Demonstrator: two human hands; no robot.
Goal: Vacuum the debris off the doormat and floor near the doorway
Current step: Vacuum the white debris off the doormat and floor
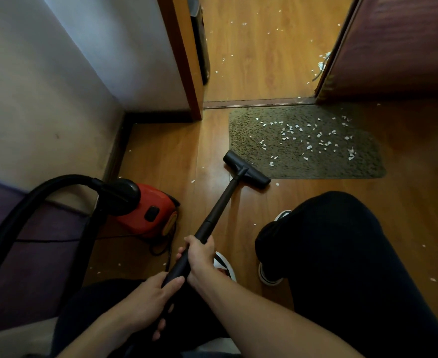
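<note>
A dark green doormat [251,130] lies before the doorway, strewn with several white paper scraps [309,147]. More scraps dot the wooden floor [264,47] beyond the threshold. The black vacuum wand [219,205] slants down to its floor head [247,169], which sits at the mat's near left corner. My right hand [201,257] grips the wand higher up. My left hand [148,299] grips it lower, near my lap. The red vacuum body [149,210] stands on the floor at left, with the black hose [39,192] arching from it.
A white wall [83,73] and wooden door frame [184,60] stand at left. A dark red door [398,42] hangs open at right. My legs in black trousers [342,254] and a shoe [268,276] fill the lower right. A purple surface [18,241] lies at lower left.
</note>
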